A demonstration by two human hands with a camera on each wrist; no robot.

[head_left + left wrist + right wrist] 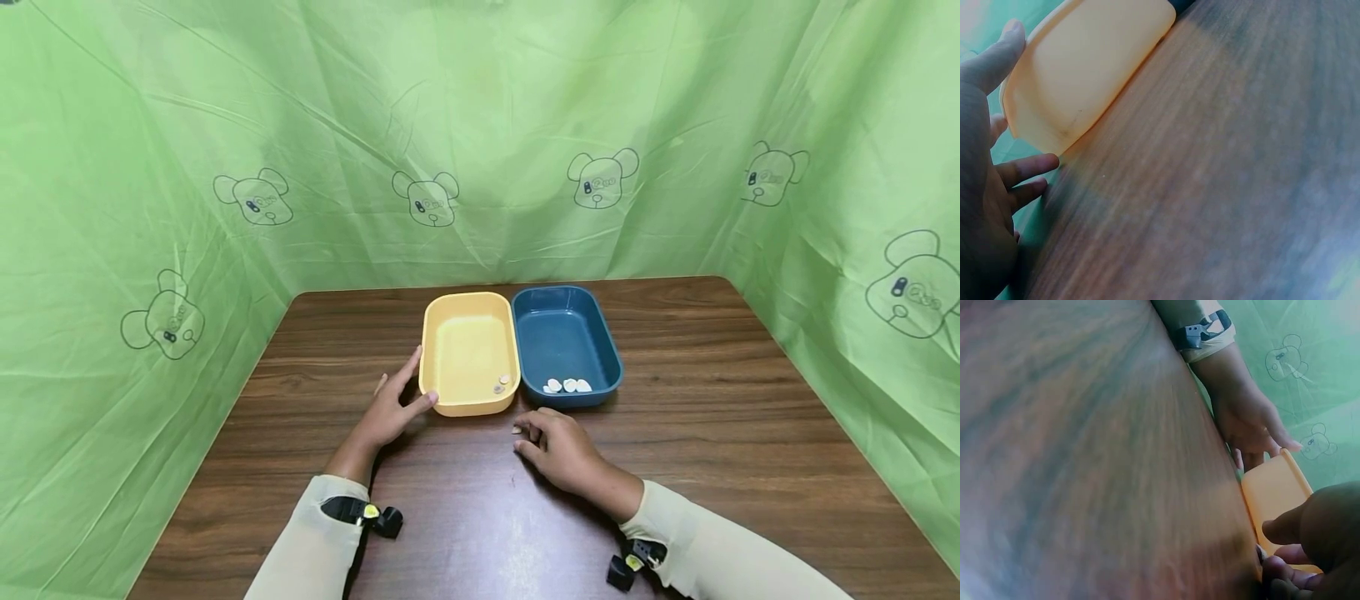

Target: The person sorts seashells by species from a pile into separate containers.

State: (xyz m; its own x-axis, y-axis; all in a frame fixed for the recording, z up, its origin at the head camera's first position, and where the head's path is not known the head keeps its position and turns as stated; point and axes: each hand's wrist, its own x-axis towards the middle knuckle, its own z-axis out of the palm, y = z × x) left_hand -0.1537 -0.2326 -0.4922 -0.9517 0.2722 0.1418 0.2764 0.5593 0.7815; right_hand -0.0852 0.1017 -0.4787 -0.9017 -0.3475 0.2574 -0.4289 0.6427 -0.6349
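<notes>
My left hand (387, 414) lies at the near left corner of a yellow tray (470, 409). Its thumb touches the rim and its straight fingers reach along the outer left wall. In the left wrist view, two extended fingers (1027, 167) show by the tray's lower edge. My right hand (564, 450) is low over the table in front of a blue tray (573, 400), its fingers curled. At its fingertips is a small pale shell-like piece (517, 430), partly hidden by the fingers in the right wrist view.
Two small shell-like pieces (498, 389) lie in the yellow tray's near right corner. Several white pieces (570, 386) sit along the blue tray's near side. The trays stand side by side on a brown wooden table (712, 375), with green cloth (510, 233) around its back and sides.
</notes>
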